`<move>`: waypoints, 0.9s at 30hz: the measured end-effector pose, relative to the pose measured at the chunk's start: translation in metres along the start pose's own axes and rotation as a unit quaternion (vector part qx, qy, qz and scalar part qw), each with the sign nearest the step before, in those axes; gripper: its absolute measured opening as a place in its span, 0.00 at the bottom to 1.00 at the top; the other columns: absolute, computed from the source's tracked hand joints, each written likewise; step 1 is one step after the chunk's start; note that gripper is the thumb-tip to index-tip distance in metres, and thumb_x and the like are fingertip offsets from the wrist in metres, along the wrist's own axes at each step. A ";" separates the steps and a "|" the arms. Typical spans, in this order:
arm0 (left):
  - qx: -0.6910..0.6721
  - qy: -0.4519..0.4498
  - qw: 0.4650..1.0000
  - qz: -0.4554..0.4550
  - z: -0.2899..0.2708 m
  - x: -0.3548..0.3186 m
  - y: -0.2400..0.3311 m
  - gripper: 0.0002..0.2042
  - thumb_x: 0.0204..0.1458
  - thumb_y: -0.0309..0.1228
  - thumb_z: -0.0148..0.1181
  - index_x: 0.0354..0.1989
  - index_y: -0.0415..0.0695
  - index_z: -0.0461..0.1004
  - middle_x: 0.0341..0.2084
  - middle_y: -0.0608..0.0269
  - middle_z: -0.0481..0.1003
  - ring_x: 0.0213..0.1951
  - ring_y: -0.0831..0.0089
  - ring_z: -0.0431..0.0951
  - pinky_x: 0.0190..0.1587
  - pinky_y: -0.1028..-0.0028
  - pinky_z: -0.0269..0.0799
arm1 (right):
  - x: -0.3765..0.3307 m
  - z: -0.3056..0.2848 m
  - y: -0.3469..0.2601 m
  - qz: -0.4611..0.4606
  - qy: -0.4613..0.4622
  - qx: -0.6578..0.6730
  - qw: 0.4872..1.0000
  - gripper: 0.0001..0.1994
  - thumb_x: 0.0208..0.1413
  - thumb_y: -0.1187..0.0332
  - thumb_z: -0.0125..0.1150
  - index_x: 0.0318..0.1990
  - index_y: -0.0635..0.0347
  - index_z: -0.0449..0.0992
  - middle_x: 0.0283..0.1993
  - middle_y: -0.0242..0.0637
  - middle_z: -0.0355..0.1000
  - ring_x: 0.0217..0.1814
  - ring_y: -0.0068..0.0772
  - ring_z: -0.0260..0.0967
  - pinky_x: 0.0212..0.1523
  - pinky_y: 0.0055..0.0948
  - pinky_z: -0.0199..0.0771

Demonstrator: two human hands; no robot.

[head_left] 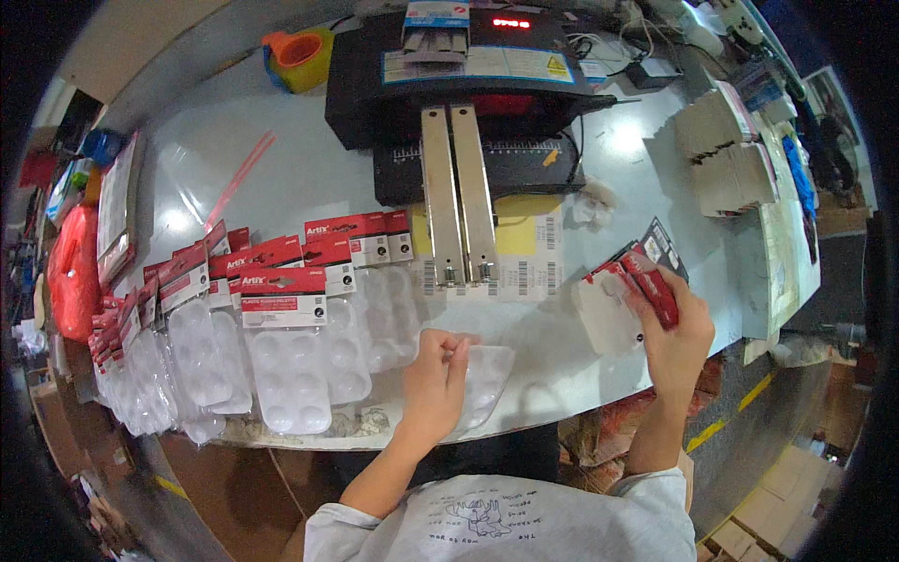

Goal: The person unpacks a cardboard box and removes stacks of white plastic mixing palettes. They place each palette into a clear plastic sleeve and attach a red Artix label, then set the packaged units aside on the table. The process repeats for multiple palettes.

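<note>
My left hand (436, 386) is closed at the table's front edge, pinching a white plastic paint palette (486, 386), apparently in a clear bag. The palette's far side is hidden behind my fingers. To the right, my right hand (681, 339) has its fingers closed round red-and-white header cards (653, 287). Beneath and beside them is a pale stack of cards (604, 317); I cannot tell how much of it the hand grips. Left of my left hand lie several bagged palettes (290, 384) with red-and-white header cards (283, 298) on top, overlapping in rows.
A black machine (375, 94) with two metal bars (459, 197) reaches toward me over barcode sheets (534, 267). Stacks of cards (726, 155) stand at the right. An orange-yellow tape dispenser (304, 61) sits at the back; a red plastic bag (73, 272) is far left.
</note>
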State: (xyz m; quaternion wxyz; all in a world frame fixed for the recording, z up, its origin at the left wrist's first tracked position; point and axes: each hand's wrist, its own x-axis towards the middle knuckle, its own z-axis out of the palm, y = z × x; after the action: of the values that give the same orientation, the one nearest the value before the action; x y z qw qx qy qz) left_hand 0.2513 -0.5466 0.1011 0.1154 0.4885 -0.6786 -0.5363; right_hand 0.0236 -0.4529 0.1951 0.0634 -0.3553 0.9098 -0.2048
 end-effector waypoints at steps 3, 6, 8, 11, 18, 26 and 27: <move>-0.223 -0.075 0.971 -0.042 -0.016 -0.013 0.012 0.08 0.58 0.28 0.51 0.42 0.37 0.67 0.40 0.57 0.76 0.35 0.80 0.73 0.40 0.81 0.67 | -0.010 0.008 -0.030 -0.180 -0.107 0.241 0.947 0.26 0.40 0.59 0.71 0.49 0.58 0.74 0.42 0.45 0.75 0.42 0.43 0.72 0.45 0.30 0.70; -0.265 -0.075 0.961 0.031 -0.018 -0.018 0.016 0.13 0.58 0.29 0.53 0.49 0.37 0.69 0.34 0.62 0.79 0.34 0.82 0.76 0.37 0.82 0.68 | 0.000 0.033 -0.046 -0.140 -0.277 0.220 0.925 0.24 0.40 0.59 0.73 0.44 0.64 0.75 0.32 0.42 0.75 0.30 0.29 0.69 0.34 0.27 0.71; -0.258 -0.053 0.964 0.023 -0.018 -0.019 0.016 0.11 0.57 0.28 0.54 0.46 0.36 0.71 0.33 0.62 0.79 0.36 0.82 0.76 0.39 0.83 0.69 | 0.003 0.045 -0.050 -0.122 -0.331 0.211 0.912 0.21 0.42 0.60 0.73 0.39 0.66 0.76 0.25 0.37 0.73 0.23 0.19 0.61 0.27 0.25 0.67; -0.254 -0.024 0.967 0.017 -0.018 -0.018 0.016 0.08 0.56 0.26 0.56 0.39 0.34 0.74 0.29 0.63 0.78 0.33 0.82 0.75 0.38 0.82 0.69 | 0.005 0.050 -0.050 -0.076 -0.352 0.268 0.894 0.18 0.43 0.62 0.72 0.36 0.65 0.76 0.22 0.36 0.71 0.23 0.18 0.59 0.26 0.23 0.66; -0.209 0.027 0.977 0.017 -0.015 -0.020 0.016 0.07 0.53 0.26 0.60 0.33 0.34 0.76 0.24 0.70 0.76 0.27 0.87 0.69 0.29 0.85 0.64 | 0.004 0.051 -0.048 -0.147 -0.361 0.238 0.889 0.15 0.43 0.62 0.72 0.32 0.64 0.76 0.20 0.38 0.71 0.20 0.21 0.59 0.24 0.24 0.64; -0.222 0.002 0.975 -0.011 -0.011 -0.020 0.008 0.08 0.53 0.29 0.60 0.34 0.36 0.77 0.21 0.71 0.75 0.24 0.88 0.67 0.26 0.84 0.62 | 0.010 0.053 -0.044 -0.225 -0.365 0.204 0.880 0.18 0.42 0.56 0.71 0.30 0.63 0.75 0.20 0.45 0.70 0.20 0.42 0.64 0.25 0.30 0.66; -0.217 0.007 0.976 -0.021 -0.009 -0.021 0.007 0.08 0.54 0.30 0.60 0.34 0.37 0.77 0.20 0.70 0.75 0.24 0.88 0.67 0.26 0.84 0.63 | 0.009 0.053 -0.043 -0.228 -0.360 0.194 0.884 0.19 0.42 0.56 0.71 0.30 0.63 0.75 0.21 0.45 0.70 0.20 0.42 0.65 0.26 0.31 0.66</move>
State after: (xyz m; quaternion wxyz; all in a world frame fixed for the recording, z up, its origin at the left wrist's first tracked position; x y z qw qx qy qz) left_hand 0.2636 -0.5364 0.1185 0.2121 0.4693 -0.5346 -0.6700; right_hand 0.0573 -0.5051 0.1655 0.4053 -0.5828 0.6608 -0.2439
